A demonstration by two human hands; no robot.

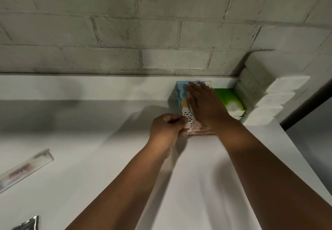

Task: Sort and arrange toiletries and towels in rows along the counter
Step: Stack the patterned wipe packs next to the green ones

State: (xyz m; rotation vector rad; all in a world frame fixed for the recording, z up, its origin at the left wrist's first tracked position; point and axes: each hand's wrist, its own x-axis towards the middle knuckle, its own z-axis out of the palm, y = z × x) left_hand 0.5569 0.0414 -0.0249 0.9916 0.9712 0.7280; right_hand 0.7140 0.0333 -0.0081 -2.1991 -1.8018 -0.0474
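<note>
A stack of colourful patterned packs [181, 93], blue, yellow and pink with black dots, lies on the white counter [107, 140] against the back ledge. My right hand [204, 104] lies flat on top of the stack with straight fingers. My left hand [167, 127] grips the stack's near left corner with curled fingers. To the right of the stack sits a green and white pack [231, 100]. Beyond it, white folded towels or tissue packs [265, 97] stand stacked in rows in the corner.
A grey brick wall [125, 32] rises behind the counter. A clear plastic-wrapped long item [25, 168] lies at the left of the counter. A shiny foil pack [28, 224] shows at the bottom left edge. The counter's right edge drops off near the towels.
</note>
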